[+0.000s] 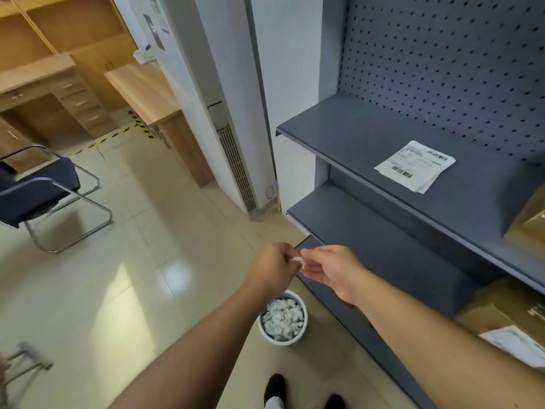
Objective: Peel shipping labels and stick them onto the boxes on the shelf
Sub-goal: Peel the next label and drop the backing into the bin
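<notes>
While both arms reach forward at lower centre of the frame, the scene reads as follows.

Left hand [272, 268]: clenched, fingertips pinching one edge of a small white scrap of paper [297, 260].
Right hand [330, 271]: fingers loosely curled, thumb and forefinger meeting the same scrap from the other side; the two hands almost touch.
Shipping labels [415, 165]: a small stack of printed sheets with barcodes, lying flat on the upper shelf [354, 134], right of centre; the count within the stack cannot be told.
Boxes: two brown cardboard boxes at the right edge, one [529, 228] on the upper shelf, one [501, 314] on the lower shelf [383, 246]; a white label [516, 343] already sits on the lower one.
Bin [282, 318]: one round white bin on the floor just below the hands, full of crumpled white paper, partly hidden by the left forearm.
Shelving: grey metal, two shelves seen, with a perforated back panel [442, 69] at upper right.
Floor [132, 276]: pale glossy tiles, with yellow-black hazard tape in the upper left.
Room: one dark cantilever chair [41, 193] at the left edge, wooden desks and cabinets [59, 84] at upper left, a tall white unit [233, 160] with a grille at centre.
Feet: two dark shoes [275, 386] at bottom centre.
</notes>
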Tool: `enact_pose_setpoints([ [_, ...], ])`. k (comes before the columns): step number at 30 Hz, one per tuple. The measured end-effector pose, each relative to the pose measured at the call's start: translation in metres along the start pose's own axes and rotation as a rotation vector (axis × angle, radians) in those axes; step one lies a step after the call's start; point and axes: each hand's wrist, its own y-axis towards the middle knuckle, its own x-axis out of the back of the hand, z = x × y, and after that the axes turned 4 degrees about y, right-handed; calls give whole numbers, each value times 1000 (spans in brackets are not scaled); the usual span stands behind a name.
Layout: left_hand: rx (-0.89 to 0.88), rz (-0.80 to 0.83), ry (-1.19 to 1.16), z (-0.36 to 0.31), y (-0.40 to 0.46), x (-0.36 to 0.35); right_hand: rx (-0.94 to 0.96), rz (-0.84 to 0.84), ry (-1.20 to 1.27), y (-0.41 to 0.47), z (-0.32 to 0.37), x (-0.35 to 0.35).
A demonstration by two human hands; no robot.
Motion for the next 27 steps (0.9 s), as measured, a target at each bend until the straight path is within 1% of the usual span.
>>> enact_pose_setpoints([
  [3, 65, -10, -47, 31, 1, -7, -33, -19, -56, 18, -23, -18],
  [5, 102, -32, -76, 45, 0, -12, -52, -25, -49, 26, -36, -25],
  [8, 175, -35, -184, 70, 3, -24, -74, -50, -43, 43, -57, -36],
  [12, 204, 82, -384, 95, 5, -37, -58, -150, -148, 65, -81, -45],
  [14, 197, 105, -416, 106, 7, -40, -69, -184, -182, 72, -89, -45],
  [17, 196, 154, -418, 126, 16, -44, -126, -189, -157, 84, -106, -47],
  [21, 157, 189, -311, 146, 34, -54, -199, -181, -75, 104, -130, -49],
  [25, 168, 181, -234, 163, 48, -71, -232, -120, 11, 122, -142, -46],
  [27, 214, 154, -196, 174, 50, -81, -242, -52, -63, 128, -148, -45],
])
